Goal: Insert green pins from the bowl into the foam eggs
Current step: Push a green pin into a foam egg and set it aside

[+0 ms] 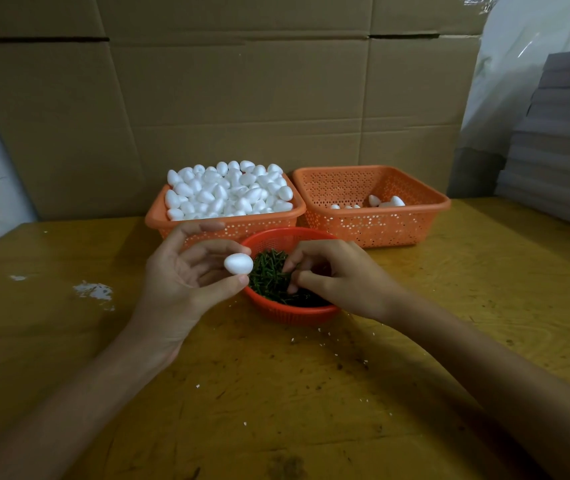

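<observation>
No writing, label or number could be made out: nothing was read on the cardboard [242,98] behind the fingers [207,252], nothing on the orange baskets [380,225] just beyond them, nothing on the red bowl [297,311] under them.

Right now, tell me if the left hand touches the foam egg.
Touching: the head view shows the left hand pinching the foam egg, thumb underneath.

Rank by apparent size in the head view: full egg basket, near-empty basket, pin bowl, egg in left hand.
1. full egg basket and near-empty basket: look alike, not ranked.
2. pin bowl, smaller though nearer the camera.
3. egg in the left hand.
</observation>
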Action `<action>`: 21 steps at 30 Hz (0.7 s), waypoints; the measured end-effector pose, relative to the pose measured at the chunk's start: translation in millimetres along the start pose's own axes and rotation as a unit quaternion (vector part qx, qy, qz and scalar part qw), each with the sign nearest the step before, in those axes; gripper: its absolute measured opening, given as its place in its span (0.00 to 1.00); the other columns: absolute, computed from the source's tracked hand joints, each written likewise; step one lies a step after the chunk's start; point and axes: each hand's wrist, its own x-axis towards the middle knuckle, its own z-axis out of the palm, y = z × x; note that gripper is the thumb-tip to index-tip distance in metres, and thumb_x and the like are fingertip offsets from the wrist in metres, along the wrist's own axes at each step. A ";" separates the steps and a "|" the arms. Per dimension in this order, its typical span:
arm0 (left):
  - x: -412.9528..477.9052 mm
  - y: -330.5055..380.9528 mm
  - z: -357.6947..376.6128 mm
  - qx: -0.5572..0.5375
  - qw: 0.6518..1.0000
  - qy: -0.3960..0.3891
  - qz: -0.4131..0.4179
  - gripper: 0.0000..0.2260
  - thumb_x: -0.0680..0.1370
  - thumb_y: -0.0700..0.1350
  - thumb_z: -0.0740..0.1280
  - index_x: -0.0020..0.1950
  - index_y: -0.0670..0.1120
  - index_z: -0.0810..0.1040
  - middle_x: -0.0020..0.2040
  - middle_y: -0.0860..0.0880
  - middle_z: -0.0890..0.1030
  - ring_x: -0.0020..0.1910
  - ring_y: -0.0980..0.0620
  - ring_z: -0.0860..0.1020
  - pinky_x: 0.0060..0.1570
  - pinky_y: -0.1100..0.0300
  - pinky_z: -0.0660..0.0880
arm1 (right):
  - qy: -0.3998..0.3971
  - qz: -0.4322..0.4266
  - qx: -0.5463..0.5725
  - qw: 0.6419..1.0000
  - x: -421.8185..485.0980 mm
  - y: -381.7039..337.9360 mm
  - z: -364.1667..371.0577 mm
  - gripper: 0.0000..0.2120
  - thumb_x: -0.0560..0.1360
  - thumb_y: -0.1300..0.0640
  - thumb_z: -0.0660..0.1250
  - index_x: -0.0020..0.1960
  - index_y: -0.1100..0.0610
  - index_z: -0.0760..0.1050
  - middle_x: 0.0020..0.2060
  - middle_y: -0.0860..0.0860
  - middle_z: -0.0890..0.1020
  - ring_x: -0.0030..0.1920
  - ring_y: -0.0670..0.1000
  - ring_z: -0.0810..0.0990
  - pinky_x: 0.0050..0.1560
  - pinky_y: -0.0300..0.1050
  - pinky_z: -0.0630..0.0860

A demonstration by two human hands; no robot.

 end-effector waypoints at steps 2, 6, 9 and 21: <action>-0.6 0.0 0.4 0.009 1.000 -0.001 0.012 0.28 0.66 0.36 0.79 0.63 0.44 0.74 0.54 0.42 0.87 0.56 0.43 0.86 0.55 0.56 0.83 | 0.000 -0.001 0.001 1.000 -0.1 0.1 0.3 0.06 0.79 0.61 0.69 0.52 0.51 0.82 0.40 0.42 0.88 0.45 0.45 0.85 0.51 0.54 0.79; -1.2 0.5 0.1 0.041 0.998 -0.015 0.045 0.25 0.66 0.35 0.78 0.59 0.43 0.73 0.53 0.42 0.87 0.55 0.42 0.86 0.53 0.55 0.83 | 0.003 -0.004 -0.003 1.000 0.1 0.8 0.7 0.06 0.79 0.61 0.69 0.52 0.51 0.82 0.40 0.42 0.88 0.43 0.44 0.84 0.49 0.53 0.79; -1.4 0.1 1.1 0.056 0.996 -0.027 0.071 0.22 0.67 0.33 0.78 0.57 0.41 0.74 0.52 0.41 0.87 0.54 0.39 0.85 0.53 0.52 0.84 | 0.002 -0.003 -0.007 1.000 0.2 1.1 1.2 0.07 0.79 0.60 0.69 0.51 0.50 0.82 0.40 0.41 0.87 0.44 0.43 0.84 0.50 0.53 0.80; 0.5 -6.0 -1.6 0.109 0.984 -0.050 0.130 0.15 0.68 0.23 0.76 0.49 0.38 0.82 0.51 0.43 0.87 0.56 0.42 0.85 0.56 0.52 0.83 | -0.006 -0.001 -0.015 1.000 -0.4 -0.8 0.0 0.07 0.79 0.61 0.69 0.52 0.52 0.83 0.41 0.43 0.88 0.46 0.44 0.85 0.52 0.53 0.79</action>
